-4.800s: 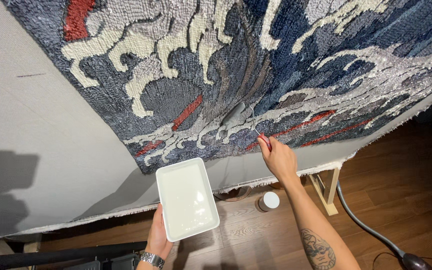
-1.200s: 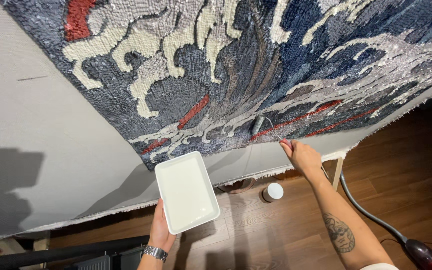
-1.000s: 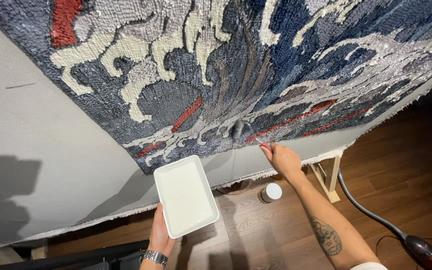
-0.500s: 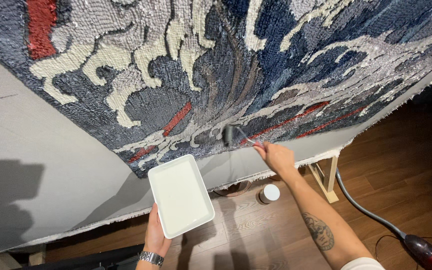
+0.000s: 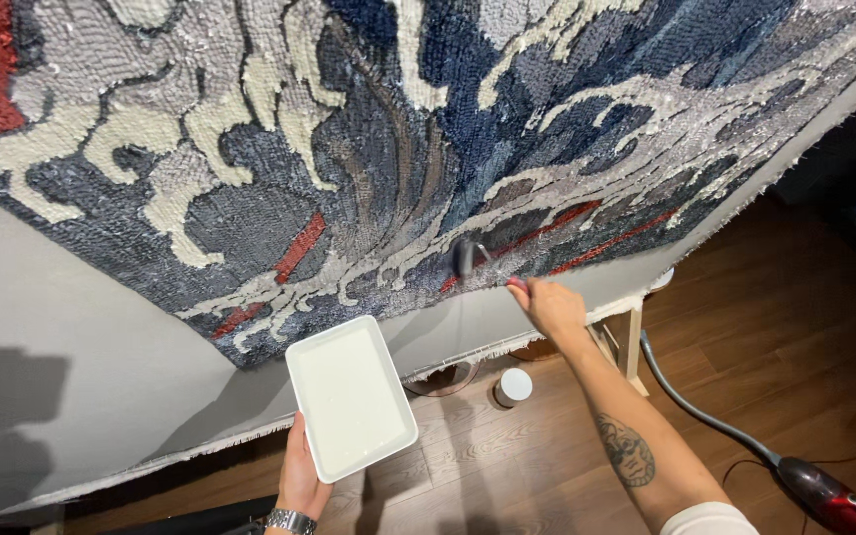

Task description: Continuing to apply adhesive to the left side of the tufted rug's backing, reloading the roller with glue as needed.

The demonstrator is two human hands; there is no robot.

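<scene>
Tufted rug (image 5: 369, 149): large pile panel in navy, grey, cream and red wave shapes, stretched on pale grey backing cloth (image 5: 81, 376) and tilted across the upper view; its lower edge runs from lower left up to upper right.

Progress: the pile near the lower edge glistens as if coated, while the upper field looks duller; judged from this, the lower band is largely covered and much of the panel remains.

White tray (image 5: 351, 394): shallow rectangular plastic tray with a pale liquid film, below the rug's edge; long axis runs from lower right to upper left.

Floor (image 5: 765, 357): dark brown wooden boards.

Vacuum cleaner (image 5: 824, 490): red and black body with a grey hose, lying on the floor at lower right.

Right hand (image 5: 550, 305): closed around a slim handle, pressing the roller on the rug.

Left hand (image 5: 301, 476): grips the tray's near short edge from beneath; a watch sits at the wrist.

Small paint roller (image 5: 464, 257): dark cylinder touching the rug near its lower edge; long axis roughly upright, handle trailing right and down toward the hand.

White-lidded jar (image 5: 513, 386): on the floor below the rug.
</scene>
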